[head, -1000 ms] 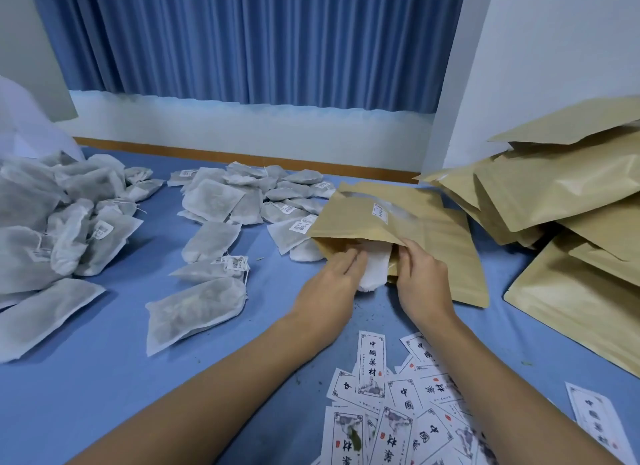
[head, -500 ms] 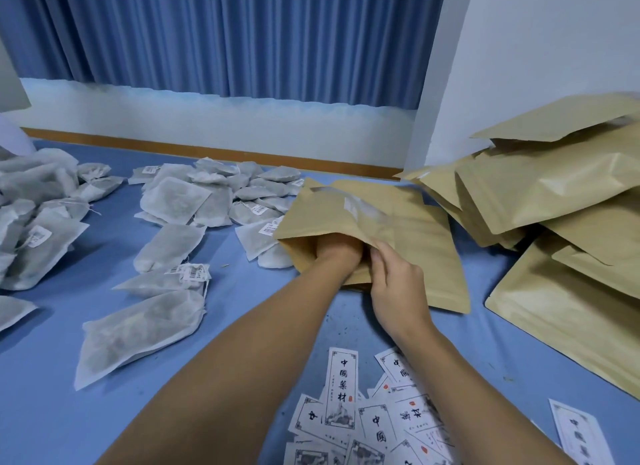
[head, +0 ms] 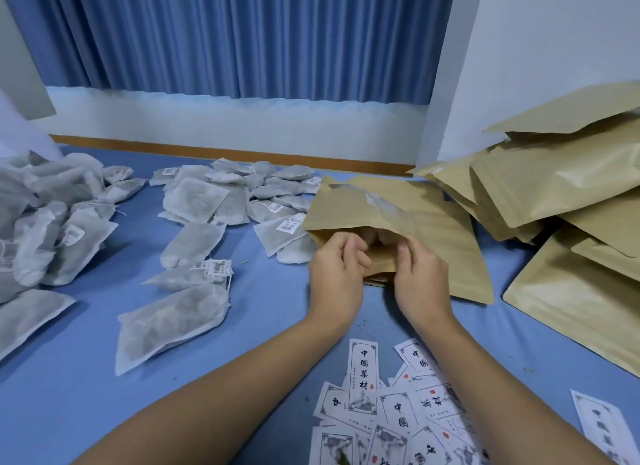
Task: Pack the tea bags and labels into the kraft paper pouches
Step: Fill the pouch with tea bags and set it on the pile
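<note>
Two hands attend the mouth of the pouch: the right hand pinches its lower lip; the left hand has fingers curled there, grip indeterminable. Loose tea bags lie left of the pouch. Judged: filling step; next, fetch a label from nearer than the pouch.

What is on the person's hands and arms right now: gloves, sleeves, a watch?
Nothing that shows. The left hand and right hand carry no gloves, rings or watch. The left forearm and right forearm are uncovered to the frame's edge; no sleeve is in view.
</note>
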`<state>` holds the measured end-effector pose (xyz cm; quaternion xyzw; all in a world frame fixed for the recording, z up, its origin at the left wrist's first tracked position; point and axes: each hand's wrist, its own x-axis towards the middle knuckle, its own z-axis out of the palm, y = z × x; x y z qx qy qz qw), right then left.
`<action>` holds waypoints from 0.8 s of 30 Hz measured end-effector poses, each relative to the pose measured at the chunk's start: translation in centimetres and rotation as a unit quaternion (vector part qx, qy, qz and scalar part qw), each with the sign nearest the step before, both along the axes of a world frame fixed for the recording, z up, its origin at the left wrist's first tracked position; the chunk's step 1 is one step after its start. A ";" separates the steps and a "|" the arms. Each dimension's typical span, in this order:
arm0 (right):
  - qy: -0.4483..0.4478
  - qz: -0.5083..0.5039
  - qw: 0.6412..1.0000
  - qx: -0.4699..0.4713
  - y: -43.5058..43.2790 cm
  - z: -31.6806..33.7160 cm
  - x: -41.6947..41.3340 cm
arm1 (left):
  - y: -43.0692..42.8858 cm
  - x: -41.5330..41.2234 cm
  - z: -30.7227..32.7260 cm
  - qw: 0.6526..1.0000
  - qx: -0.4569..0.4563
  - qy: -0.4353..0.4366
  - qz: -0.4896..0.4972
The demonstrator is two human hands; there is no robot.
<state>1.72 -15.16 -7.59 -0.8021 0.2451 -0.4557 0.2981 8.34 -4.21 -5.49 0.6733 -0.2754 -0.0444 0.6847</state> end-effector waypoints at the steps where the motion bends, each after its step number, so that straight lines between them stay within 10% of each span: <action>1: -0.008 -0.013 1.000 0.011 0.0 0.3 0.0 | 0.7 -0.3 -0.1 0.999 -0.009 0.029 -0.024; 9: -0.031 -0.008 0.999 0.041 0.1 2.9 0.1 | 4.1 -1.6 -0.5 0.929 0.015 0.315 -0.194; 14: 0.002 0.134 0.990 0.035 2.4 3.3 -1.6 | 4.2 -1.3 0.0 0.852 -0.133 0.414 -0.290; 20: 0.163 0.300 0.940 -0.006 2.6 2.4 -5.1 | 4.2 -0.6 0.5 0.843 -0.160 0.476 -0.193; 24: 0.007 0.092 0.992 0.091 4.4 1.6 -6.6 | 4.0 -1.8 -0.5 0.850 -0.164 0.469 -0.172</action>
